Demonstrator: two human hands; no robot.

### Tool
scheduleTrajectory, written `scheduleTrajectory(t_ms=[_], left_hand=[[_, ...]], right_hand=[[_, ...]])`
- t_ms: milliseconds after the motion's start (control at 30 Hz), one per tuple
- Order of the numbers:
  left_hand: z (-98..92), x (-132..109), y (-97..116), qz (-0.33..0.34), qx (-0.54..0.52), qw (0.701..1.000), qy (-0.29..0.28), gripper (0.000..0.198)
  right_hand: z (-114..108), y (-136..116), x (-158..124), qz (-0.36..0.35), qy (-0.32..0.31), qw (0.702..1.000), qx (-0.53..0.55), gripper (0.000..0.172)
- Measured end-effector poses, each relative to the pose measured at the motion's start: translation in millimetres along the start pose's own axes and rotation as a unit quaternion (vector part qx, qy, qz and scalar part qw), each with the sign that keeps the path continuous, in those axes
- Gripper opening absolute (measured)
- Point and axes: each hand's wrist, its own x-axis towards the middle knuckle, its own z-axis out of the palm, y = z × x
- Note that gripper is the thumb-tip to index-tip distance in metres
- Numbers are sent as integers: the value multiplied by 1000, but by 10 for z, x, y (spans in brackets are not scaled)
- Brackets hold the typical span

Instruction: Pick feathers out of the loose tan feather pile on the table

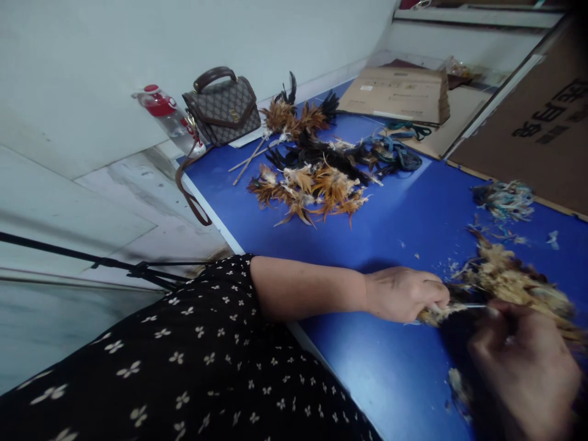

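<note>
**Feather work at a blue table [390,373]**

The table filled most of the view, with a printed board [496,150] upright along its right side. The person's black garment [184,361], patterned with white flowers, occupied the lower left. A flattened carton [392,92] lay at the far end.

Brown, black and orange feathers [321,184] were spread in bundles on the far half of the table, and a paler feather pile [519,278] lay just beyond the hands. The right hand [526,361], blurred and nearest the camera, had thumb and forefinger pinched together at one end of the strand described below. A bag [225,110] stood at the table's left corner, beside a red-capped bottle [165,116].

The left hand [407,294] was clenched around a tuft [438,314], which was held above the table, between the fist and the right hand. A blue-and-white tangle [505,199] rested near the board. Two thin sticks [248,162] crossed in front of the bag. Smallest was a fine, pale strand [473,305], running between the tuft and the right fingertips.
</note>
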Motion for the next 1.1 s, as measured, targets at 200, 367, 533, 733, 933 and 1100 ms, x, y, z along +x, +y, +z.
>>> scheduleTrajectory(t_ms=[200,367,533,733,933,1100], left_hand=[[87,37,-55,-61,-142,983,102,4],[176,93,-67,-167,-356,911,123,14],[153,127,-29,-213,-472,850,93,14],[134,120,-93,-175,-424,881,118,28],[157,83,-113,-140,-410,896,95,36],[145,56,-89,-137,-383,911,65,48]], right_hand=[[-3,-94,-7,-47,19,987,150,23],[9,-217,-32,-32,-28,967,253,39],[-17,-274,-71,32,-89,934,343,43],[-43,-254,-70,127,-41,919,372,49],[-42,-303,-63,138,-39,888,438,42],[-44,-160,-51,154,-102,888,420,46]])
